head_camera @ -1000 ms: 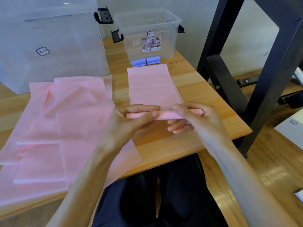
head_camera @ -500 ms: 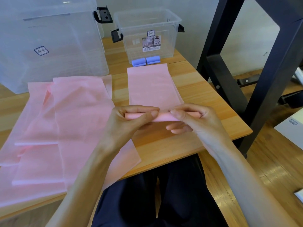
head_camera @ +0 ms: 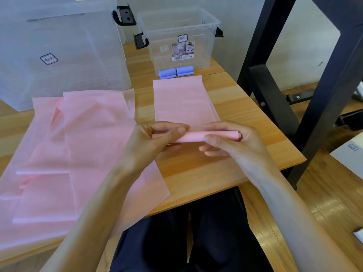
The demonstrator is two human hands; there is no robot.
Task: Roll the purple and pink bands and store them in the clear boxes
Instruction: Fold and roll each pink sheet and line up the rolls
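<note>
On wooden table (head_camera: 245, 114), pink band (head_camera: 182, 103), hands rolling

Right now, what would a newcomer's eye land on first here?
Both hands, left and right, pinch a half-rolled pink band at the centre of the wooden table, its flat tail stretching away from the person. A heap of loose pink bands covers the left side. Two purple rolls sit behind, in front of the small clear box.

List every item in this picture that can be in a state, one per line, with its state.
pink band: partly rolled, rest flat
left hand: gripping the roll
right hand: gripping the roll
purple rolls: rolled, inside small box
small clear box: lid off
pink sheets: unrolled, stacked flat
</note>
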